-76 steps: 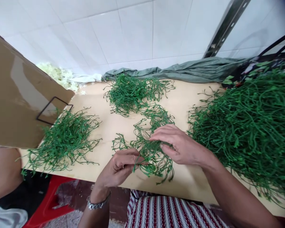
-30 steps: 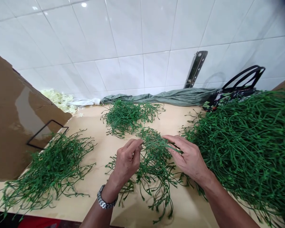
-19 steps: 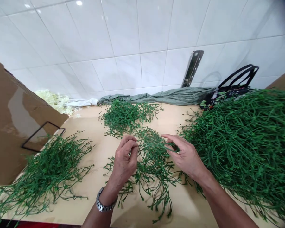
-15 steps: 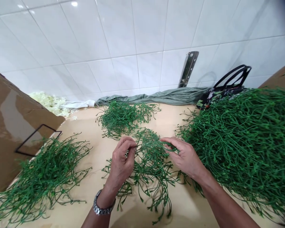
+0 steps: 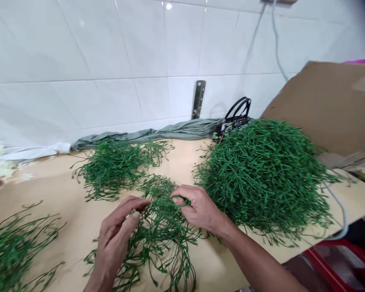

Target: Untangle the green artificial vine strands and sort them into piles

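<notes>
Thin green plastic-looking stems with small branched tips lie in a loose heap (image 5: 161, 227) between my hands. My right hand (image 5: 197, 207) is closed, pinching a few green stems (image 5: 182, 199) between thumb and fingers at the heap's right side. At the left of this heap is my left hand (image 5: 118, 231), its fingers stretched forward and thumb held apart from them. Its fingertips come up against the stems, but no stem shows gripped in it. Part of the heap is hidden behind the hands.
A big mound of stems (image 5: 264, 178) stands at the right, a smaller pile (image 5: 112, 166) behind, another pile (image 5: 9, 251) at the left. Along the tiled wall lie a green cloth (image 5: 152, 134) and a black-handled bag (image 5: 234, 121). Cardboard (image 5: 328, 105) leans at the right.
The view has swung right, bringing in the cardboard and a red item at the right. My left hand has opened from a pinch; my right hand still pinches stems.
</notes>
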Demonstrator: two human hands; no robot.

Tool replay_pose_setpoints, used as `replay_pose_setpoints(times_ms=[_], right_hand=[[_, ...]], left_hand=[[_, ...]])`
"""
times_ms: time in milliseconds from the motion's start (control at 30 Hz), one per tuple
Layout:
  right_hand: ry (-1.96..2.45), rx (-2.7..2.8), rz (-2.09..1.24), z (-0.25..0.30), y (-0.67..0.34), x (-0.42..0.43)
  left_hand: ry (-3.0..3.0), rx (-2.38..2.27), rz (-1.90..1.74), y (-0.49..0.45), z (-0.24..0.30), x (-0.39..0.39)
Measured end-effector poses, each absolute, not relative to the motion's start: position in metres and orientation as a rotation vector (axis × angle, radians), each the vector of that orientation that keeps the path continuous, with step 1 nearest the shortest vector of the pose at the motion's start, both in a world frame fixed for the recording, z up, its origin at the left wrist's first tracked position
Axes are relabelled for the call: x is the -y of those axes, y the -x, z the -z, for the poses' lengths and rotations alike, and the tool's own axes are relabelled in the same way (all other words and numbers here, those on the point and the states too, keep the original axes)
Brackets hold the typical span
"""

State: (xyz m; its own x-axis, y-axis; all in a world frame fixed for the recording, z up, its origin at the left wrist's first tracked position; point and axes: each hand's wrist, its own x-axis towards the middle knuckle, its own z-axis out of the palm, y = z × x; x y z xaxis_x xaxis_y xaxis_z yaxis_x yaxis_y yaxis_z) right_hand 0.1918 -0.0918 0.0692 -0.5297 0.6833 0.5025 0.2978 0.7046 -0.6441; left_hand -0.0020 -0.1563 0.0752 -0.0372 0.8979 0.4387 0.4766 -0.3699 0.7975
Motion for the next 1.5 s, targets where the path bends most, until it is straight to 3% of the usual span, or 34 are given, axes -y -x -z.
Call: replay_pose_setpoints(times_ms=[133,300,400,900,1000,1200,1500], right_hand=[[0.762,2.102,-0.759,-0.07,-0.193,0.091],[0.717,1.689,-1.384,-0.07,-0.189,0.094],[0.629,1.675,-1.54,-0.067,-0.184,0.099],[0.854,1.721,-1.343,-0.034,-0.177,0.106],[0.809,1.836,-1.165,-0.038,-0.186,0.105],[0.812,1.567,-0.72,-0.054,-0.208,0.101],[0.494,2.27,-0.631,-0.07,-0.189,0.106]], left_hand=[[-1.917,-1.495,-1.373,0.0,-0.073,0.152],[-1.554,-1.477,-1.48,-0.01,-0.065,0.148],[-1.337,-1.357,-1.476,-0.02,-0.063,0.148],[-0.842,-1.094,-1.773,-0.03,-0.058,0.154],[-0.773,-1.16,-1.691,-0.03,-0.056,0.154],[-0.856,-1.344,-1.609,-0.034,-0.056,0.157],[-1.051,-1.222,-1.524,-0.041,-0.052,0.166]])
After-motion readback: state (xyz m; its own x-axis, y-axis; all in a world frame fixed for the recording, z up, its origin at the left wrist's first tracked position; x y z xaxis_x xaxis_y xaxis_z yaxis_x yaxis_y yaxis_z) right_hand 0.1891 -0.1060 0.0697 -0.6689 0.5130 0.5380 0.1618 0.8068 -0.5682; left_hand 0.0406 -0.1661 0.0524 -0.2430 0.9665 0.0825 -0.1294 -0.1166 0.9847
